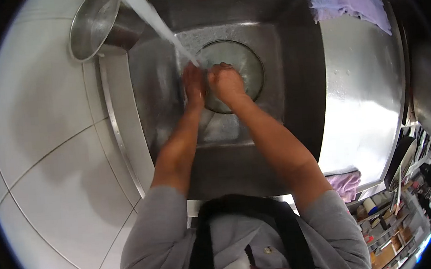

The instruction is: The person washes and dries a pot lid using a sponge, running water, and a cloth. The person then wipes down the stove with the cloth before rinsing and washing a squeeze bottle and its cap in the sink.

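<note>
While water stream point(160, 28) from far left meets left hand point(193, 83), right hand point(227, 82) looks curled over round rimmed piece point(251, 72) in sink point(301, 78). Fingers blurred, can't tell if either grips anything. Probably rinsing step; next move calls for steadying piece.

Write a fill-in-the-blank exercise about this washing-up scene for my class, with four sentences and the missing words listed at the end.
1. In the sink, the dark-rimmed object has an outline shaped like a ____.
2. Of the left hand and the right hand, the one nearer the metal container is the ____ hand.
3. The person's sleeves are ____ in colour.
4. The number of purple cloths in view is ____.

Missing words: circle; left; grey; two.
</note>
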`<state>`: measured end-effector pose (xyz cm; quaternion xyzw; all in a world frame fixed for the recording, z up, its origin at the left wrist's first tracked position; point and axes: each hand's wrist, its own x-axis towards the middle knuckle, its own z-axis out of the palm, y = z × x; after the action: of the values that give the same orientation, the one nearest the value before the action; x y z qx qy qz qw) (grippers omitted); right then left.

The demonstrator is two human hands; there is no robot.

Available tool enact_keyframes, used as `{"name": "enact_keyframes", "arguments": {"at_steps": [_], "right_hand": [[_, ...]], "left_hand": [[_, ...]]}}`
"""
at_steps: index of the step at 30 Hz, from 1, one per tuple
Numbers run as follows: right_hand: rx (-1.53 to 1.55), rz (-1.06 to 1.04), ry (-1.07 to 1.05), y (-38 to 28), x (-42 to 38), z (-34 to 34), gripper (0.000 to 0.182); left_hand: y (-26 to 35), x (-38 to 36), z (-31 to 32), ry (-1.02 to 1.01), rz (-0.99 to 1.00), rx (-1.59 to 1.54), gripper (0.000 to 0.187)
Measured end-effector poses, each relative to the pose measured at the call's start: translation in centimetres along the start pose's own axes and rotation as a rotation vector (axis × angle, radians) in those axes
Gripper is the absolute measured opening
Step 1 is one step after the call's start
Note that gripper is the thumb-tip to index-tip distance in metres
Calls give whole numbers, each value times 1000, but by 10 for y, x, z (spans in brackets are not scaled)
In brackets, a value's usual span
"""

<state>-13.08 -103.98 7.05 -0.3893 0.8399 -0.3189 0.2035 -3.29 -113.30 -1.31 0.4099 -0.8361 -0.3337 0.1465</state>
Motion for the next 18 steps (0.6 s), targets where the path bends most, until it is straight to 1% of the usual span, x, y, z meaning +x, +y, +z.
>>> {"name": "enact_keyframes", "arguments": {"at_steps": [1, 2, 4, 5, 6, 8, 10, 11, 13, 14, 15, 17, 18], "right_hand": [[10, -1, 64, 3, -1, 8, 21], [18, -4, 132, 4, 2, 11, 21], [-17, 62, 46, 0, 4, 5, 21], [-37, 88, -1, -3, 5, 3, 21], [-35, 85, 0, -3, 7, 5, 21], [-48, 78, -9, 3, 7, 10, 23], [-27, 110, -92, -2, 10, -3, 23], [-13, 131, -140, -3, 7, -5, 23], [-49, 130, -153, 2, 6, -2, 23], [-55, 122, -152, -1, 9, -2, 23], [-33, 125, -140, -3, 10, -3, 23], [8, 134, -118, -2, 8, -3, 23], [-12, 130, -106, -1, 7, 0, 23]], "left_hand": [[-44, -37, 10, 141, 440, 349, 35], [-48, -71, 18, 48, 435, 330, 35], [-36, -144, 45, -148, 420, 295, 37], [-26, -159, 60, -238, 405, 277, 37], [-7, -149, 74, -445, 378, 22, 39], [46, -105, 108, -436, 396, -130, 41], [90, -18, 134, -277, 337, 174, 43], [100, 14, 144, -328, 230, 367, 46], [109, -2, 135, -248, 378, 426, 47], [104, -12, 133, -202, 458, 469, 47], [58, -47, 148, -152, 682, 711, 49], [56, -85, 82, -262, 810, 339, 49], [48, -100, 58, -271, 524, 102, 50]]}}
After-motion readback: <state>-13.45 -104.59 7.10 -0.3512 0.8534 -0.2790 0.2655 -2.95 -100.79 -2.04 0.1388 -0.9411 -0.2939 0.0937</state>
